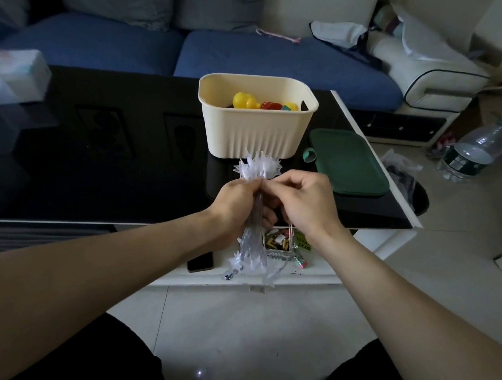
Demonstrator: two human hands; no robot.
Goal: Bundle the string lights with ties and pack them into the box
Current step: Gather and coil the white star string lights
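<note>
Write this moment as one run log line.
left hand: holds string lights | right hand: pinches bundle | box: open, lights not inside

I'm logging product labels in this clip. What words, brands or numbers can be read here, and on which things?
None can be read.
Water bottle on the floor: dark label, print too small and blurred.
Green packet under the right hand: dark marks, illegible.
Clear box of small items: no legible text.
Cream box, green lid, string lights, phone: no print visible.

Cream box (pixel 258 136) just beyond, lid (pixel 349 161) rightward.
</note>
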